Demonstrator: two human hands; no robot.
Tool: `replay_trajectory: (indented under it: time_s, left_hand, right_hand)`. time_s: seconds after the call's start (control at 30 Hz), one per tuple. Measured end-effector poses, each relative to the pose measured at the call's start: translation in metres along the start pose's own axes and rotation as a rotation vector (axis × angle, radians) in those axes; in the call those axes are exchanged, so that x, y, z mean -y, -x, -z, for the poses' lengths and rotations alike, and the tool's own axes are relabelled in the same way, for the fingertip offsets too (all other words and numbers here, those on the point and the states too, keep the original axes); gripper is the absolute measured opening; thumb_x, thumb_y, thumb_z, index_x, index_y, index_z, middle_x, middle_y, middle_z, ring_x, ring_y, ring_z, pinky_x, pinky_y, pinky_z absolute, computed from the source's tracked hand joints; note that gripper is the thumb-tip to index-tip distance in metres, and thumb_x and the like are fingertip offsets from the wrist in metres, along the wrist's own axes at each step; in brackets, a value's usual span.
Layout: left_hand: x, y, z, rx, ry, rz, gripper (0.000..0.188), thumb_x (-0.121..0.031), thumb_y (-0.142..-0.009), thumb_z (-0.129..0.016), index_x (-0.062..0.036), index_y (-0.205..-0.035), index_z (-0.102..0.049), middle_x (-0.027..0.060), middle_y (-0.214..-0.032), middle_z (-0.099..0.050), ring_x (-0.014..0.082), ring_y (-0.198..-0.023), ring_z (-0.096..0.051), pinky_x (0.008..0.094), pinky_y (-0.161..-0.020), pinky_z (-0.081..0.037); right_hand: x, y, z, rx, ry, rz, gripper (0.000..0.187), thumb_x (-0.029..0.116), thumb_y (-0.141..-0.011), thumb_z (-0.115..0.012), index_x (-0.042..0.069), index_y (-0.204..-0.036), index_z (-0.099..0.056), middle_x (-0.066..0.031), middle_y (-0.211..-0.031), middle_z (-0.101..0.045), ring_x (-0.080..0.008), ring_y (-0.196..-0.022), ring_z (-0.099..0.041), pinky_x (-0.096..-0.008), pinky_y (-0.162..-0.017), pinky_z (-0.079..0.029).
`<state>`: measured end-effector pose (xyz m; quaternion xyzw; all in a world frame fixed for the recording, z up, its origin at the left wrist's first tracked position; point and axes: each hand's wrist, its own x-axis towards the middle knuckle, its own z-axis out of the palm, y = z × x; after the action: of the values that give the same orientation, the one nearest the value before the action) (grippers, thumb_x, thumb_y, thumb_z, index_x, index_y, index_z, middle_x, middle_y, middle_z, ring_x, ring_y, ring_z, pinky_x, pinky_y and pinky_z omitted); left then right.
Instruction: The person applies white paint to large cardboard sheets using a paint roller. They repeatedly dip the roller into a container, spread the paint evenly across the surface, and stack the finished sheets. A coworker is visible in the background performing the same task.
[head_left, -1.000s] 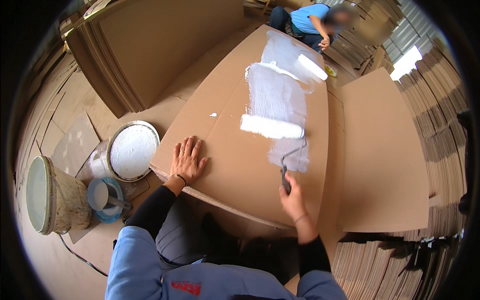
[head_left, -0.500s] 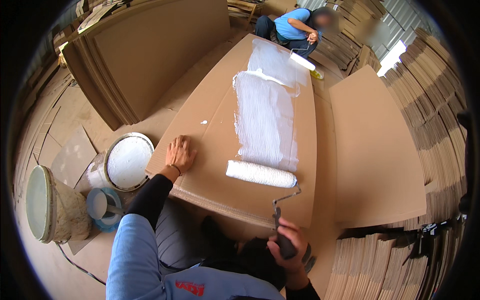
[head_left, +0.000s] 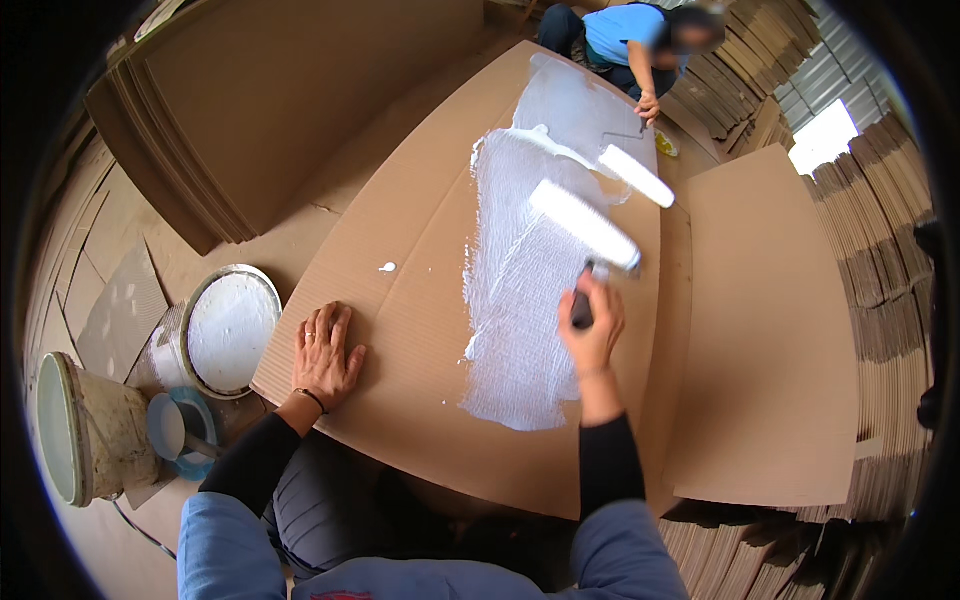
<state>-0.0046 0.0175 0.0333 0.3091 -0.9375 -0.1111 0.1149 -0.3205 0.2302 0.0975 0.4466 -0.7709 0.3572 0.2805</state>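
Note:
My right hand (head_left: 597, 325) is closed round the dark handle of a paint roller (head_left: 585, 225). Its white sleeve lies on the wet white patch (head_left: 530, 300) coating the middle of a large cardboard sheet (head_left: 400, 340). My left hand (head_left: 325, 355) rests flat on the sheet's near left part, fingers spread, holding nothing. At the far end, a co-worker in a blue shirt crouches and grips a second paint roller (head_left: 637, 177), which sits close to mine. A small white paint drop (head_left: 387, 267) lies on the bare cardboard left of the patch.
Left of the sheet stand a bucket of white paint (head_left: 232, 330), a crusted pail (head_left: 95, 430) and a blue-rimmed scoop-like vessel (head_left: 185, 430). Upright cardboard panels (head_left: 280, 120) lean at the far left. Another sheet (head_left: 770, 340) and stacked cardboard (head_left: 885, 280) fill the right.
My right hand has pushed the roller away from me up the patch, whose coating now reaches nearer my side. The co-worker's roller has moved nearer and rightward. My left hand stays on the sheet.

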Motion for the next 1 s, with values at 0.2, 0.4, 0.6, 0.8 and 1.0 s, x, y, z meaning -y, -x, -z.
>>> replay_trajectory:
  time_s: [0.2,0.4,0.6,0.8,1.0]
  left_hand:
    - [0.001,-0.001,0.001,0.007,-0.007,0.001,0.06,-0.036,-0.089,-0.051,-0.004,-0.138,-0.038,0.0183,-0.142,-0.035,0.0364,-0.134,-0.03,0.049,-0.111,-0.02]
    - [0.003,-0.002,-0.002,0.019,-0.013,0.002,0.061,-0.039,-0.09,-0.049,-0.0054,-0.139,-0.038,0.0166,-0.144,-0.034,0.0348,-0.135,-0.029,0.0494,-0.112,-0.02]
    - [0.009,-0.001,-0.013,-0.014,-0.06,-0.041,0.06,-0.04,-0.093,-0.046,-0.0051,-0.141,-0.037,0.0162,-0.145,-0.033,0.0339,-0.136,-0.028,0.0488,-0.112,-0.02]
    - [0.009,-0.006,-0.012,-0.016,-0.04,-0.023,0.057,-0.038,-0.089,-0.052,-0.0074,-0.136,-0.042,0.0159,-0.138,-0.04,0.0341,-0.129,-0.036,0.0471,-0.107,-0.027]
    - [-0.001,-0.011,-0.02,-0.14,-0.023,0.026,0.051,-0.036,-0.089,-0.053,-0.0063,-0.13,-0.045,0.0151,-0.136,-0.042,0.0346,-0.125,-0.039,0.0475,-0.105,-0.028]
  right_hand:
    - [-0.093,-0.069,-0.031,-0.021,-0.125,-0.188,0.027,0.005,-0.068,-0.074,0.006,-0.093,-0.063,-0.012,-0.097,-0.068,-0.0328,-0.094,-0.063,-0.0403,-0.083,-0.051]
    - [-0.021,0.041,0.112,0.127,-0.343,-0.327,0.024,0.001,-0.078,-0.07,-0.003,-0.101,-0.064,-0.013,-0.105,-0.068,-0.0191,-0.095,-0.063,-0.0307,-0.085,-0.05]
    - [0.149,0.145,0.245,0.137,-0.142,-0.21,0.02,0.003,-0.072,-0.07,0.003,-0.091,-0.062,-0.0154,-0.099,-0.067,-0.029,-0.088,-0.063,-0.0364,-0.078,-0.05]
    - [0.18,0.165,0.256,0.09,-0.067,-0.26,0.024,0.01,-0.072,-0.069,0.004,-0.094,-0.061,-0.0149,-0.095,-0.067,-0.0298,-0.083,-0.064,-0.0363,-0.073,-0.048]
    - [0.157,0.152,0.221,-0.005,-0.039,-0.203,0.027,0.006,-0.07,-0.067,0.002,-0.097,-0.061,-0.0159,-0.094,-0.068,-0.0277,-0.08,-0.065,-0.0357,-0.072,-0.048]
